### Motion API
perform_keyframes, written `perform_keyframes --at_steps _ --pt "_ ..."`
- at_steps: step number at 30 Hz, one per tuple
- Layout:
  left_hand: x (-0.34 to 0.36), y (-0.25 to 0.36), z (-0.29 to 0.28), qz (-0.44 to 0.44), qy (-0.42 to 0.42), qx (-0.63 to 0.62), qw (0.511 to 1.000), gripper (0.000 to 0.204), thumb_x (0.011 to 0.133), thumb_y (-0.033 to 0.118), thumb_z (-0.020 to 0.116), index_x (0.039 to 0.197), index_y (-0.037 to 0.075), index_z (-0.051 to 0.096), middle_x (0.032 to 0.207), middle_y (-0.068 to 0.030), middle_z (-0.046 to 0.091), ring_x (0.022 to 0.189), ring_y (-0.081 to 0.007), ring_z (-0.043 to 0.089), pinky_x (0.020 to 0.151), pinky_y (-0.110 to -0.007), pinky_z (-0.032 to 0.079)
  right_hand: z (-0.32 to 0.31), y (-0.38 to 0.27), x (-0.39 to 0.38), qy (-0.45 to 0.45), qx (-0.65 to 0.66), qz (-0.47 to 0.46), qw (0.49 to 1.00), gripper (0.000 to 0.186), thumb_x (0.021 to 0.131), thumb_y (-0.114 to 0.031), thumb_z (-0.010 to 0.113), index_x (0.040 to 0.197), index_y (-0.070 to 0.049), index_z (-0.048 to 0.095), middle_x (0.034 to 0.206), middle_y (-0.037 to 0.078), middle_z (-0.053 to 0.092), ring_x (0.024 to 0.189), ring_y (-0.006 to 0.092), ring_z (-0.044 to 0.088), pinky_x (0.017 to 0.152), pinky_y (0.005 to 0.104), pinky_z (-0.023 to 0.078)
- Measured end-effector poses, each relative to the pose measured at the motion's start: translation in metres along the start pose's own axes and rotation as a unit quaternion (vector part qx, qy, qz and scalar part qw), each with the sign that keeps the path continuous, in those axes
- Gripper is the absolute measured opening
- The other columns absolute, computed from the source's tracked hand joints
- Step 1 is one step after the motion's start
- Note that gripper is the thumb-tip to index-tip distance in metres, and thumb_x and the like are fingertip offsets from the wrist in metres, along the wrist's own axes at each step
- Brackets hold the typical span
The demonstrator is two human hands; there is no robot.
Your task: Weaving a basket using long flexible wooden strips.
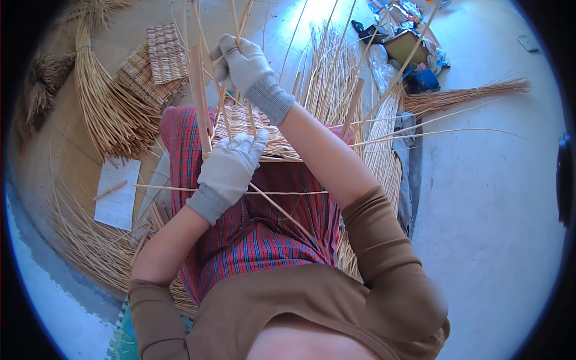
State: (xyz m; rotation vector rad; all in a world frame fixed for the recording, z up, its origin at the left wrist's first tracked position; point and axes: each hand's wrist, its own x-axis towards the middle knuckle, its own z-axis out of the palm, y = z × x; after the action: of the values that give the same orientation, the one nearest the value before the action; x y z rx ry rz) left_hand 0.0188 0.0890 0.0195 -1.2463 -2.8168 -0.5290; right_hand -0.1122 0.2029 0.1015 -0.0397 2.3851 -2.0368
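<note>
Top [282, 300] cropped; R hand [245, 63] holds cane [236, 21]; L hand [231, 167] hides wickerwork [277, 143] edge, grip unclr.

The woven piece [282, 147] is pale tan in a rowed weave. Gloves [227, 169] are off-white with grey cuffs [275, 99], sleeves [384, 240] plain brown. The plaid cloth [270, 240] is red crossed with blue and dark lines; the paper sheet [117, 207] is white.

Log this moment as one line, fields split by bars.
Right gloved hand: closed on upright rod | Left gloved hand: at near edge of wicker piece | Left grip: closure unclear | Beneath: plaid cloth
</note>
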Motion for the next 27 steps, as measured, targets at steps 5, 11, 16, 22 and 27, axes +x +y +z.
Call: perform_keyframes --at_steps 5,11,16,22,27 --pt "-0.002 -0.003 0.014 0.065 0.079 0.120 0.987 0.060 0.094 0.014 0.053 0.152 0.004 0.042 0.130 -0.0151 0.066 0.124 -0.0258 0.063 0.098 -0.039 0.051 -0.002 0.005 0.003 0.008 0.039 0.021 0.999 0.037 0.109 -0.033 0.049 0.093 -0.005 0.064 0.057 0.003 0.059 0.045 0.0116 0.054 0.043 0.0283 0.044" --pt "0.000 -0.010 0.020 0.055 0.068 0.087 0.992 0.057 0.092 0.018 0.058 0.148 0.011 0.048 0.124 -0.0091 0.066 0.116 -0.0245 0.065 0.094 -0.039 0.052 -0.001 0.004 0.025 0.074 0.080 -0.014 0.994 0.038 0.110 -0.032 0.048 0.091 -0.004 0.066 0.059 0.001 0.057 0.046 0.0102 0.052 0.045 0.0267 0.043" --pt "0.006 -0.004 0.014 0.016 0.100 0.020 0.995 0.045 0.091 0.016 0.063 0.136 0.011 0.058 0.110 -0.0079 0.071 0.102 -0.0249 0.070 0.083 -0.038 0.054 -0.006 0.017 0.028 0.038 0.071 0.023 0.996 0.046 0.110 -0.041 0.044 0.095 -0.004 0.068 0.059 0.003 0.058 0.050 0.0100 0.055 0.048 0.0276 0.047" --pt "0.013 0.000 -0.002 -0.014 0.078 -0.087 0.993 0.056 0.087 0.021 0.074 0.140 0.013 0.055 0.107 -0.0104 0.072 0.099 -0.0283 0.071 0.080 -0.041 0.054 -0.159 0.056 -0.029 -0.310 -0.435 0.062 0.843 0.069 0.107 -0.060 0.033 0.114 0.000 0.066 0.091 0.012 0.069 0.079 0.0226 0.067 0.075 0.0369 0.056" --pt "0.002 -0.004 0.006 -0.044 0.060 -0.114 0.991 0.063 0.083 0.015 0.079 0.141 0.013 0.055 0.104 -0.0097 0.074 0.094 -0.0294 0.072 0.079 -0.042 0.056 -0.144 0.044 -0.083 -0.328 -0.522 0.292 0.731 0.074 0.094 -0.070 0.051 0.109 0.001 0.068 0.110 0.016 0.073 0.099 0.0361 0.072 0.087 0.0483 0.055"
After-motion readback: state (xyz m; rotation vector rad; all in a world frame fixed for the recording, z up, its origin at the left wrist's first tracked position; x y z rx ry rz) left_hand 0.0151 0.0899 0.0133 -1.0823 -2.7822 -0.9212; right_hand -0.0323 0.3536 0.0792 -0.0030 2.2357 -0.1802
